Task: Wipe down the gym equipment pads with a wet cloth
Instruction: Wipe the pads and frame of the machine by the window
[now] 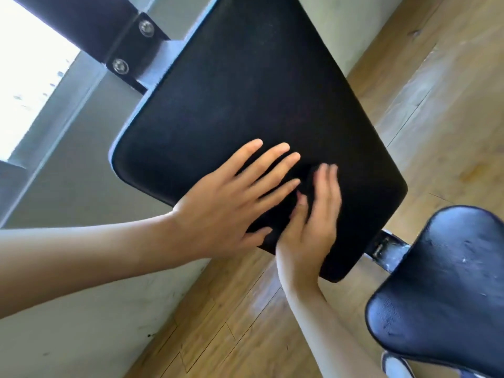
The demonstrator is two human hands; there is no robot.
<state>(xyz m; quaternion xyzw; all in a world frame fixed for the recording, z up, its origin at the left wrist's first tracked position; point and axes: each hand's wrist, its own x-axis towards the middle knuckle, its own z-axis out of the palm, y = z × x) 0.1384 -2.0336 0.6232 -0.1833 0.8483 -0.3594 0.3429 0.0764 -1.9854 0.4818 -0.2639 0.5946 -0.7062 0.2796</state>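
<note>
A large black back pad (253,105) fills the middle of the view, tilted. My left hand (226,203) lies flat on its lower part with the fingers spread and straight. My right hand (313,225) is blurred and presses the pad just to the right of the left hand, fingers nearly straight. A darker patch (283,203) lies on the pad between the two hands; I cannot tell whether it is a cloth or a shadow. A black seat pad (450,296) with pale scuffs sits at the lower right.
A dark metal frame (131,47) with two bolts holds the back pad at the upper left. A bracket (387,249) joins the pads. Wooden floor (436,105) lies beneath, a grey wall (81,186) to the left. A shoe (395,364) shows at the bottom.
</note>
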